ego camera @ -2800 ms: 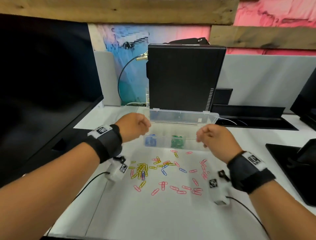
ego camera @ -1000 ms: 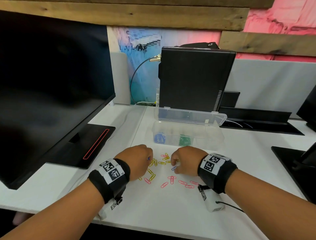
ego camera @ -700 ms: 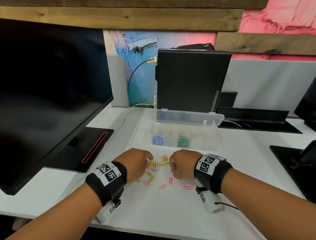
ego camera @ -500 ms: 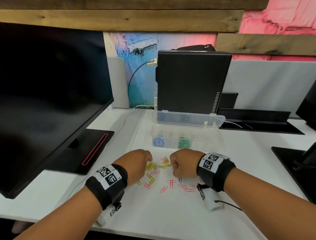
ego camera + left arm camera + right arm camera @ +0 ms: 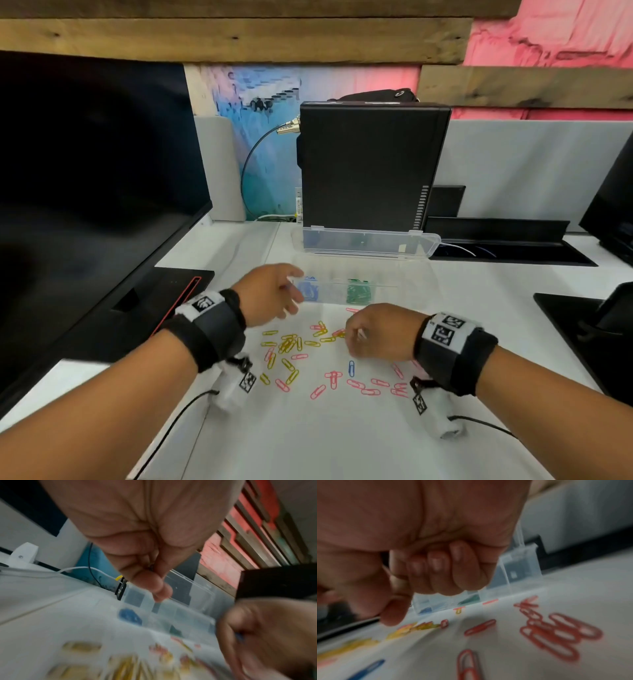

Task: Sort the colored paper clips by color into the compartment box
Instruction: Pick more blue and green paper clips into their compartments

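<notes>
A clear compartment box (image 5: 400,291) stands open on the white desk, its lid (image 5: 366,241) tipped back. Blue clips (image 5: 310,291) fill its left cell and green clips (image 5: 358,293) a middle one. Yellow clips (image 5: 287,344) and pink clips (image 5: 373,387) lie scattered in front, with one blue clip (image 5: 351,368) among them. My left hand (image 5: 291,287) is at the box's left end, and something bluish shows between its pinched fingertips. My right hand (image 5: 352,337) hovers curled over the pile. In the left wrist view a blue clip (image 5: 239,638) shows inside its fingers.
A large dark monitor (image 5: 85,205) and its base (image 5: 164,291) fill the left side. A black computer case (image 5: 370,164) stands right behind the box. Another monitor stand (image 5: 589,325) sits on the right, and a black cable tray (image 5: 496,240) at the back right.
My left hand has lifted off the clip pile and moved forward to the box's blue cell. The right hand has risen slightly and stays over the pile.
</notes>
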The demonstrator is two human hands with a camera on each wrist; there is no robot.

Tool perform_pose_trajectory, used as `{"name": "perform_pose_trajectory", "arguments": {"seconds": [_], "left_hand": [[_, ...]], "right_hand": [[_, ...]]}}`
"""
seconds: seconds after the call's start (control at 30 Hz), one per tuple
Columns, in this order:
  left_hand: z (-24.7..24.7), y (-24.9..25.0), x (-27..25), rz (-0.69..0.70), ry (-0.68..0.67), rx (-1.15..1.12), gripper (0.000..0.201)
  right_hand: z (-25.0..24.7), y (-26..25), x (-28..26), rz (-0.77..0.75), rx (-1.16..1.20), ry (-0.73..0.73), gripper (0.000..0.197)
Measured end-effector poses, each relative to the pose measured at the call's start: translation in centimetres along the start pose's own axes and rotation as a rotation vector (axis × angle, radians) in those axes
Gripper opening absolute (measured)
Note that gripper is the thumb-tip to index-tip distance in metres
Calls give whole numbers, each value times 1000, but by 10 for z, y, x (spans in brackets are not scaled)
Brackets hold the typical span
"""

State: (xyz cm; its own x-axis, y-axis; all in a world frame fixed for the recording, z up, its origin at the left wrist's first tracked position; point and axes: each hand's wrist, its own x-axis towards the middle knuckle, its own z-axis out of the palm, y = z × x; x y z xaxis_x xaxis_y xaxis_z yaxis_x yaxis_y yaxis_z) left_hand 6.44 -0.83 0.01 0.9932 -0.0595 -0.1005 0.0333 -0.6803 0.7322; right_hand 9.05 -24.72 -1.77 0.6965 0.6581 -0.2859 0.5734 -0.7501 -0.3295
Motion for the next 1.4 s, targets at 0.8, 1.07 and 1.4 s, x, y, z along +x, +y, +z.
{"name": "perform_pose_trajectory", "arguments": {"seconds": [0.8,1.07,1.4], "left_hand": [[20,-47,-36,-31,-117,736,48],[23,-49,-37,-30,-146,713,42],[19,-33,-45,-105,-93,818,28]], "right_hand": [[-61,-41,90,58,-190,306,7],[-45,-42,103,6,-337,408,36],[23,-64,55,-223,-320,-6,11]]}}
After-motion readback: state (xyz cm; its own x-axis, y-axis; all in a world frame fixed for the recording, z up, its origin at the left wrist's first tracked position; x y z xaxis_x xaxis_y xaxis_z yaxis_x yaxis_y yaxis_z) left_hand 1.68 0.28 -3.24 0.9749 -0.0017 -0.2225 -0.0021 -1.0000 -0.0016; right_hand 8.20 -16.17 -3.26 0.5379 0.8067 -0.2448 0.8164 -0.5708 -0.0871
